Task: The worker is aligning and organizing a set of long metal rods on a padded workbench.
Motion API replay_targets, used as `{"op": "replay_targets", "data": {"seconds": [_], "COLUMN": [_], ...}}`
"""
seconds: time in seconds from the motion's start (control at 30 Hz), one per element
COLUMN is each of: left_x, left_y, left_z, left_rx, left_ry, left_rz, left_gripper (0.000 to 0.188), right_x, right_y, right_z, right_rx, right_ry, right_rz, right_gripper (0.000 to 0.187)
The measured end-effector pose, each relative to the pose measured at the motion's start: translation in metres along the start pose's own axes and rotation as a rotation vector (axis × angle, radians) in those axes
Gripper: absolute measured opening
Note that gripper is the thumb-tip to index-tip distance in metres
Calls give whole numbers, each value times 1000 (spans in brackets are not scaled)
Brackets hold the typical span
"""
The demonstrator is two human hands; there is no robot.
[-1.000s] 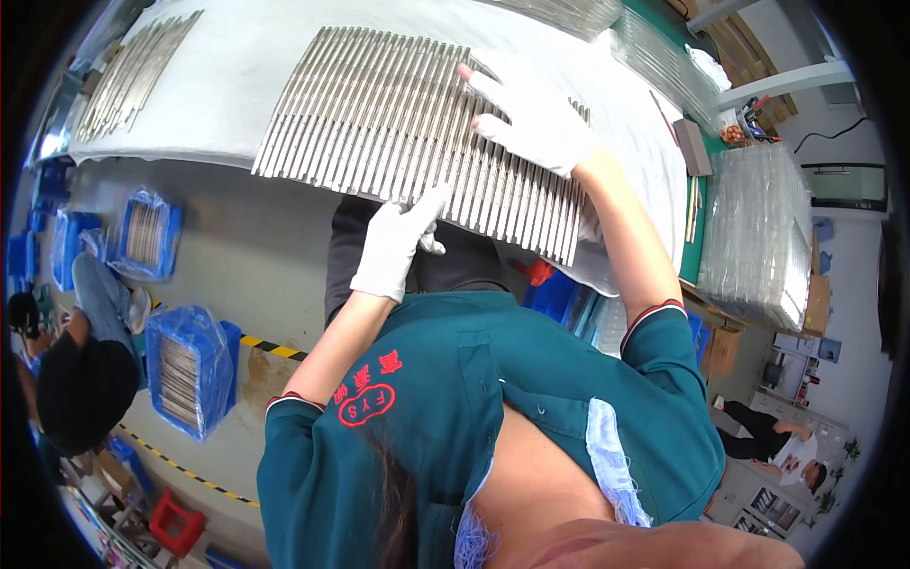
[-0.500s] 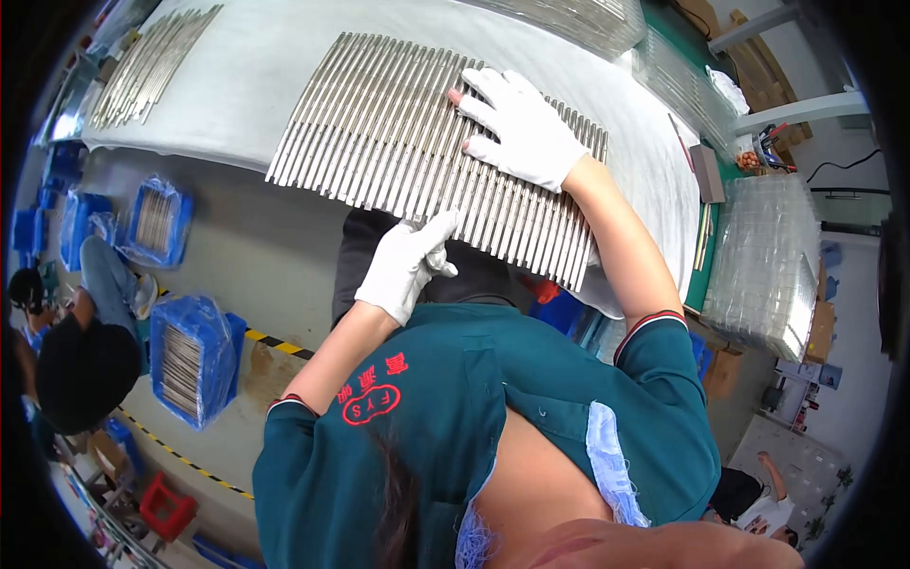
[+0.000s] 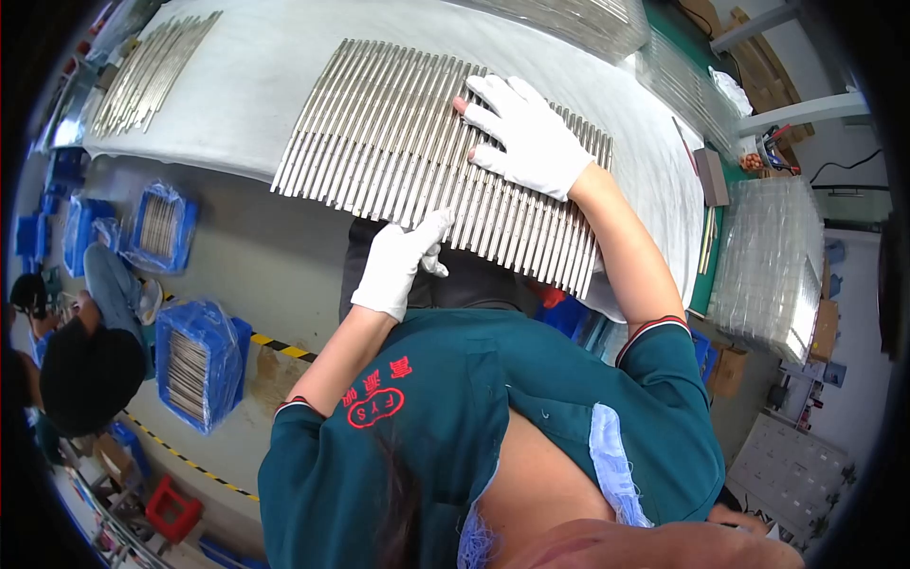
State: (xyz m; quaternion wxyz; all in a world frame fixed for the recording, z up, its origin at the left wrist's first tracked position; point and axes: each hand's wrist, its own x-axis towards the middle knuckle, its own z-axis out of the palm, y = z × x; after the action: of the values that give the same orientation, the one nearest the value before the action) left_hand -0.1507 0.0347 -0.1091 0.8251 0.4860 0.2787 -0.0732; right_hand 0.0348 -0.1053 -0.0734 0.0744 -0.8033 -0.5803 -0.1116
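Observation:
Slim silvery metal rods (image 3: 370, 123) lie side by side in a wide row on the white-covered table (image 3: 242, 100), their near ends jutting past its front edge. My right hand (image 3: 531, 137), in a white glove with some bare fingertips, rests flat with fingers spread on the right half of the row. At the near edge, my left hand (image 3: 393, 266), also gloved in white, has its fingers curled and its thumb side against the end of one rod near the middle. The glove partly hides that rod end.
Another bunch of rods (image 3: 156, 71) lies at the table's far left. Blue crates (image 3: 196, 365) lined with plastic hold rods on the floor at left, near a crouching person (image 3: 95, 365). Clear plastic trays (image 3: 766, 266) are stacked at right, beside a brown block (image 3: 711, 177).
The row of rods appears slightly lower and farther right in the picture, as does most of the scene. My right hand stays spread on the rods; my left stays at their near ends.

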Motion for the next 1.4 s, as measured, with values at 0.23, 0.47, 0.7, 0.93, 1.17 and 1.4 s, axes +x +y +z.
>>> {"op": "replay_targets", "data": {"seconds": [0.23,0.47,0.7,0.93,1.17,1.4], "left_x": [-4,-1,-3,-1,-8,1], "left_y": [4,9,9,13,14,9], "left_z": [-2,-6,-10,-9,-10,-3], "left_rx": [-8,93,27,61,37,42], "left_ry": [1,37,6,113,43,-69], "left_rz": [-39,13,-23,26,26,72], "left_gripper": [22,21,23,20,22,28], "right_x": [1,0,0,2,4,0], "right_y": [1,2,2,1,-2,4], "right_z": [2,3,1,-4,-5,-9], "right_rx": [-24,-24,-27,36,66,-3], "right_ry": [14,18,31,-89,-78,-35], "right_rz": [-18,-22,-52,-5,-16,-67], "right_gripper": [54,53,52,54,52,45]}}
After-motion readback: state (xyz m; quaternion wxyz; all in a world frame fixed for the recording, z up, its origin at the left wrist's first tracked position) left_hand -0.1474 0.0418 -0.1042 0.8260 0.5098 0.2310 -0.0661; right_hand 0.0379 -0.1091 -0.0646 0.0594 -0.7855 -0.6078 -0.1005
